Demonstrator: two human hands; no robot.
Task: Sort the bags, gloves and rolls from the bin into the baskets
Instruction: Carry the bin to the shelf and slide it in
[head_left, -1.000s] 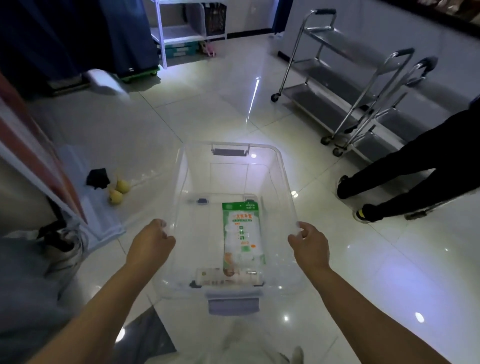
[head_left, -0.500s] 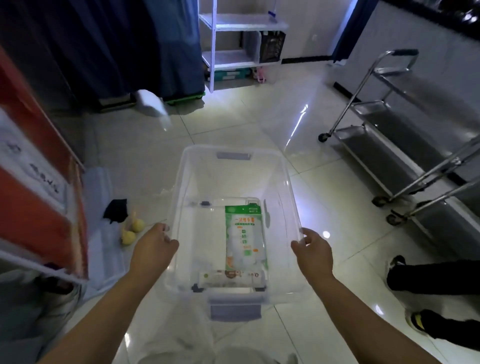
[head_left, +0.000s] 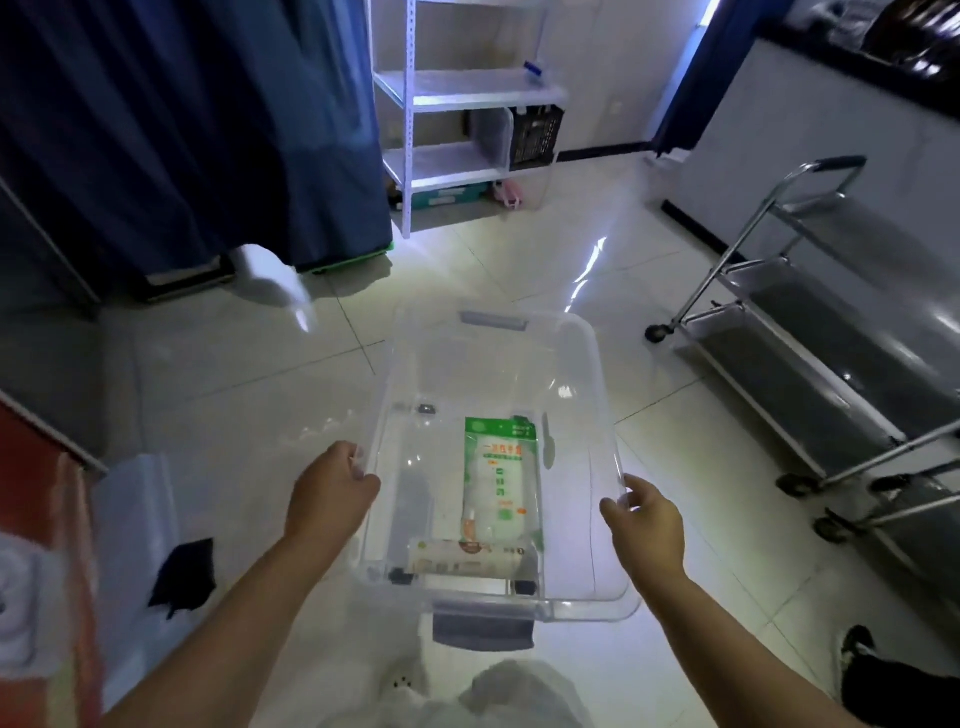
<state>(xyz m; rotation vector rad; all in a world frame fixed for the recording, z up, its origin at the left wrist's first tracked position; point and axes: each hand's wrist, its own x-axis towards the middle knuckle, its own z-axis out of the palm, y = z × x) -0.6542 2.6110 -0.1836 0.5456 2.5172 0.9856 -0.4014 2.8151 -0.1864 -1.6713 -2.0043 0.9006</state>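
Note:
A clear plastic bin (head_left: 582, 364) with grey end handles hangs above the tiled floor, carried between my two hands. My left hand (head_left: 330, 491) grips its left rim and my right hand (head_left: 644, 525) grips its right rim. Inside lies a green-and-white packet of gloves (head_left: 500, 478), lengthwise, and a white roll (head_left: 470, 556) lies across the near end. No baskets are in view.
Steel trolleys (head_left: 810, 364) stand at the right. A white shelf unit (head_left: 457, 98) with a black crate is at the back, blue curtains (head_left: 182, 130) at the left. A black cloth (head_left: 184, 574) lies on the floor at lower left, a person's shoe (head_left: 857, 644) at lower right.
My view has swung left and up: the trolleys and the other person's legs slid to the right, the shelf and curtains came closer. Both hands stay on the bin's rims.

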